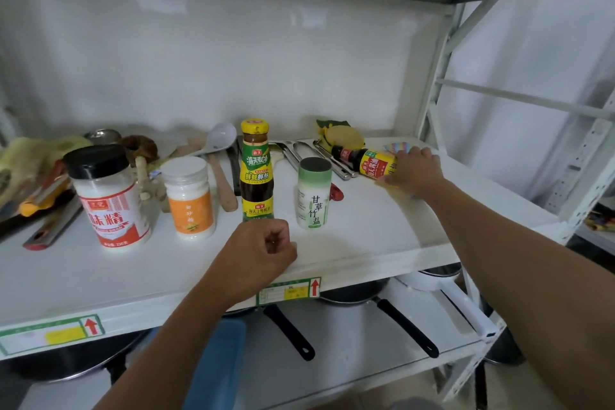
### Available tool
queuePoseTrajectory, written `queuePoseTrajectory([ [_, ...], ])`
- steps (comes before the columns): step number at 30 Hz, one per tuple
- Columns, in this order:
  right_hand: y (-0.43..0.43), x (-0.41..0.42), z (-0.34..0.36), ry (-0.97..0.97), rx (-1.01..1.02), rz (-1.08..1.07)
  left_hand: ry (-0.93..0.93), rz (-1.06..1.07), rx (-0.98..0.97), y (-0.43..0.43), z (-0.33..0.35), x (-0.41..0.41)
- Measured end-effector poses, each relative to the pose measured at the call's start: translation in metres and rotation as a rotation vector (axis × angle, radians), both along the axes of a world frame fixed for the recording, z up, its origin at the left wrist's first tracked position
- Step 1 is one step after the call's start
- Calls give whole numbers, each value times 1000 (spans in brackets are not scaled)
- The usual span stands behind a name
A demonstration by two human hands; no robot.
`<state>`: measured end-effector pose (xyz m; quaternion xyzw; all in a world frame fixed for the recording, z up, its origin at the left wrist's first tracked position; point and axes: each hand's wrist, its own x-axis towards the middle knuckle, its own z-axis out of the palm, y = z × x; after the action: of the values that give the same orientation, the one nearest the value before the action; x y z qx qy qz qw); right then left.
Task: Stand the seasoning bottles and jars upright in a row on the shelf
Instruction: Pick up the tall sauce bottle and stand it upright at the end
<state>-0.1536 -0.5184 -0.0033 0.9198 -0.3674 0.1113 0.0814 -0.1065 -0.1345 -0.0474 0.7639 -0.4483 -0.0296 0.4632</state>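
The white shelf (pixel 366 236) runs under both my arms, its front edge just below my left wrist. Beneath it, pans (pixel 352 293) sit with black handles pointing toward me.

My left hand (pixel 263 253) rests near the front edge, fingers curled into a loose fist with nothing in it. My right hand (pixel 414 170) reaches further back and to the right, and is closed around the base of the soy bottle (pixel 364 160), which lies on its side with its red-and-black cap pointing left, away from my palm.

Four containers stand upright in a row just beyond my left hand. Furthest to its left is the big MSG jar (pixel 113 200) with a black lid, then the sugar jar (pixel 189 198) with a white lid and orange label. The oyster sauce bottle (pixel 256 173), yellow-capped, stands right behind my left knuckles, nearly touching them. The salt shaker (pixel 312 193), green and white with a grey top, stands between my two hands, closer to the left.

Behind the row lie a white spoon (pixel 219 138) and a wooden spoon (pixel 221 186). Metal tongs (pixel 319 156) lie just left of my right hand, the bottle's cap over them. A yellow sponge (pixel 342 136) sits beyond the bottle.
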Motion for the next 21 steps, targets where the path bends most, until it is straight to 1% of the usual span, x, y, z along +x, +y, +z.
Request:
queuePoseTrajectory([
  [4, -10, 3, -6, 50, -16, -8, 7, 5, 5, 0, 1, -1],
  [6, -10, 4, -10, 21, -23, -9, 1, 8, 3, 0, 1, -1],
  [11, 10, -5, -16, -32, -149, -49, -9, 11, 1, 0, 0, -2],
  [14, 23, -15, -18, -58, -180, -53, 5, -4, -2, 0, -2, -3],
  [18, 39, -34, -18, -161, -116, -48, -37, -6, 9, 2, -1, -6],
  [21, 52, -50, -18, -302, -40, -64, 14, -14, -6, 4, 1, -8],
])
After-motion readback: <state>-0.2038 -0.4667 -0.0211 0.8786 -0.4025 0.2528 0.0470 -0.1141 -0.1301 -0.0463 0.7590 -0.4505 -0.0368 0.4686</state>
